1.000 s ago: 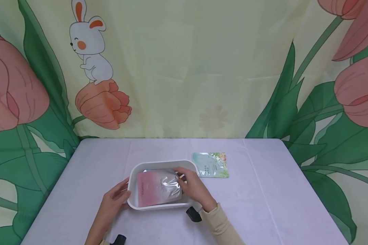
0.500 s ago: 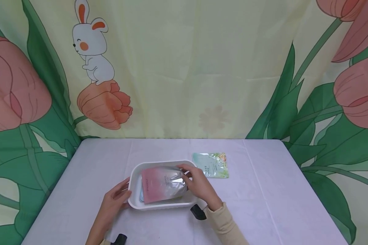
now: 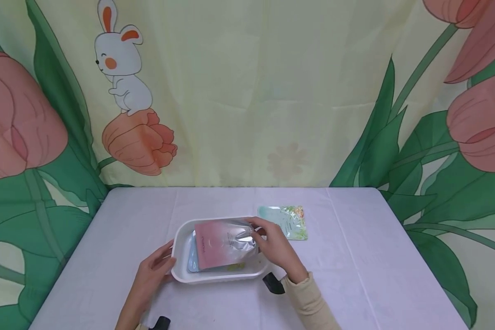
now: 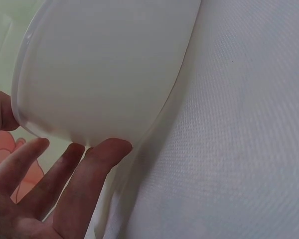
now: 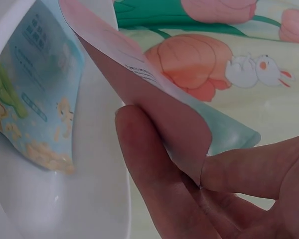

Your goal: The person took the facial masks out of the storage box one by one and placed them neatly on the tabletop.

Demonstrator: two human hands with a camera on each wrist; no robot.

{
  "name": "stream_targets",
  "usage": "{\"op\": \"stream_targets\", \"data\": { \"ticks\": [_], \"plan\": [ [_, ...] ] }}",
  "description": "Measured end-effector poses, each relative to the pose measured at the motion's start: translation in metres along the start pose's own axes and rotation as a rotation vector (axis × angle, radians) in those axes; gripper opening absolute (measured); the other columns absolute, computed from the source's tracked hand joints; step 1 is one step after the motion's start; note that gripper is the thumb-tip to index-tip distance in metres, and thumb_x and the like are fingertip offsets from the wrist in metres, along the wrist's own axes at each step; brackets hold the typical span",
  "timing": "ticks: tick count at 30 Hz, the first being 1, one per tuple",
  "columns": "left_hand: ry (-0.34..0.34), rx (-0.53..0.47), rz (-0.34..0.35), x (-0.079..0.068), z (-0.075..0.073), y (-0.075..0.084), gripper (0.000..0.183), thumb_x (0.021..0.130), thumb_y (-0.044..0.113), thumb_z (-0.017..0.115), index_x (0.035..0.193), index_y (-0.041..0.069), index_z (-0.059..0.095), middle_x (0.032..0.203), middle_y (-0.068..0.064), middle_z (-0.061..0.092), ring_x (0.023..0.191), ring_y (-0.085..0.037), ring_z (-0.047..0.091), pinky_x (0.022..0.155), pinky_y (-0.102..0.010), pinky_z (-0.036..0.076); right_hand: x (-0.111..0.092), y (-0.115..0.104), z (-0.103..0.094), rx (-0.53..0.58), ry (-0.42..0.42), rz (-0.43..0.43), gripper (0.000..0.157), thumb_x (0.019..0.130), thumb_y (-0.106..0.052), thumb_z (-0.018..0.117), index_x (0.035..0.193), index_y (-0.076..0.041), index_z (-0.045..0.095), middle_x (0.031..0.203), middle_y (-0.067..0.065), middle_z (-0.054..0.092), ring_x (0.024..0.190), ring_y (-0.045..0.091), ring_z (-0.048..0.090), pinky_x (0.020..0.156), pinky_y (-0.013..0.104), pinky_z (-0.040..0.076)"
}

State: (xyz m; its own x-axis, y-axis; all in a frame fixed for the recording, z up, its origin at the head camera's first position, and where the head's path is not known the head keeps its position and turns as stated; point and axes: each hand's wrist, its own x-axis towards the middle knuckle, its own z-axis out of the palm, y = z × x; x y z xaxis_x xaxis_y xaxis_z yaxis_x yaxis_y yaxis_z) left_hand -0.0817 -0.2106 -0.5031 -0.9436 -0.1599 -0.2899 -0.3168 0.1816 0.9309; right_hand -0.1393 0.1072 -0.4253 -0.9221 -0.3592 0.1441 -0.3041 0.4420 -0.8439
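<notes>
The pink-and-silver pouch point(image 3: 224, 243) is observed in the lower centre of the head view, over the white tray point(image 3: 179, 268). Its right end is pinched by the fingers of the right hand point(image 3: 278, 247); the rest of its body is extended from those fingers toward the left of the frame. Its long axis is directed roughly across the frame, the right end slightly higher in the picture. The right hand is thus judged the nearer and governing one, with control applied at one end only.

In the right wrist view the pouch is seen tilted and bowed, its near corner held between thumb and fingers. The blue packet point(image 5: 37, 84) is noted inside the tray at the left of that frame. Whether it is touched by the pouch's far end cannot be determined.

The fingers of the left hand point(image 3: 151, 270) are spread, with tips placed against the tray's left end, apart from the pouch. The green packet point(image 3: 294, 224) is found on the tabletop point(image 3: 346, 275), beyond the tray's upper-right corner.
</notes>
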Motion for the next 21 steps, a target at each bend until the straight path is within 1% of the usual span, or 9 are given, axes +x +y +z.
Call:
{"op": "stream_targets", "data": {
  "ticks": [4, 6, 9, 11, 16, 21],
  "plan": [
    [0.001, 0.007, -0.015, -0.001, 0.0, 0.001, 0.058, 0.095, 0.026, 0.066, 0.149, 0.021, 0.045, 0.149, -0.016, 0.048, 0.131, -0.036, 0.053, 0.081, -0.03, 0.061, -0.001, 0.0, -0.005, 0.006, 0.013, 0.009, 0.037, 0.093, 0.007, 0.06, 0.125, -0.01, 0.066, 0.108, 0.01, 0.068, 0.091, 0.026, 0.069, 0.062, 0.025, 0.058],
    [0.001, 0.01, -0.017, -0.001, 0.0, 0.002, 0.058, 0.095, 0.026, 0.066, 0.149, 0.021, 0.045, 0.149, -0.016, 0.048, 0.132, -0.036, 0.053, 0.082, -0.03, 0.06, -0.002, 0.0, -0.008, 0.004, 0.019, 0.016, 0.037, 0.093, 0.007, 0.06, 0.125, -0.01, 0.066, 0.107, 0.01, 0.068, 0.091, 0.026, 0.069, 0.062, 0.026, 0.058],
    [0.0, 0.006, -0.02, -0.001, 0.0, 0.001, 0.059, 0.095, 0.027, 0.067, 0.149, 0.021, 0.045, 0.149, -0.016, 0.048, 0.131, -0.035, 0.053, 0.082, -0.03, 0.06, -0.003, 0.0, -0.012, -0.018, 0.03, 0.015, 0.036, 0.093, 0.006, 0.06, 0.125, -0.01, 0.066, 0.107, 0.008, 0.069, 0.093, 0.024, 0.069, 0.071, 0.028, 0.059],
    [0.0, 0.005, -0.022, -0.001, 0.001, 0.001, 0.059, 0.095, 0.027, 0.067, 0.149, 0.021, 0.046, 0.148, -0.016, 0.048, 0.131, -0.035, 0.054, 0.082, -0.03, 0.06, -0.004, 0.001, -0.014, -0.025, 0.034, 0.016, 0.035, 0.093, 0.005, 0.06, 0.125, -0.01, 0.066, 0.107, 0.008, 0.069, 0.095, 0.024, 0.069, 0.072, 0.028, 0.059],
    [0.002, 0.01, -0.025, -0.002, 0.0, 0.001, 0.058, 0.095, 0.026, 0.067, 0.149, 0.021, 0.046, 0.149, -0.017, 0.048, 0.131, -0.035, 0.054, 0.081, -0.03, 0.06, -0.007, 0.003, -0.021, 0.033, 0.021, 0.061, 0.035, 0.096, 0.003, 0.057, 0.127, -0.01, 0.064, 0.108, 0.013, 0.067, 0.092, 0.027, 0.069, 0.055, 0.026, 0.058],
    [-0.002, 0.011, -0.025, -0.002, -0.001, 0.003, 0.058, 0.095, 0.026, 0.066, 0.149, 0.022, 0.045, 0.149, -0.016, 0.048, 0.131, -0.035, 0.053, 0.082, -0.03, 0.06, -0.008, 0.006, -0.029, 0.047, 0.039, 0.099, 0.035, 0.096, 0.003, 0.057, 0.129, -0.009, 0.063, 0.111, 0.015, 0.066, 0.095, 0.028, 0.069, 0.056, 0.026, 0.058]
  ]
}}
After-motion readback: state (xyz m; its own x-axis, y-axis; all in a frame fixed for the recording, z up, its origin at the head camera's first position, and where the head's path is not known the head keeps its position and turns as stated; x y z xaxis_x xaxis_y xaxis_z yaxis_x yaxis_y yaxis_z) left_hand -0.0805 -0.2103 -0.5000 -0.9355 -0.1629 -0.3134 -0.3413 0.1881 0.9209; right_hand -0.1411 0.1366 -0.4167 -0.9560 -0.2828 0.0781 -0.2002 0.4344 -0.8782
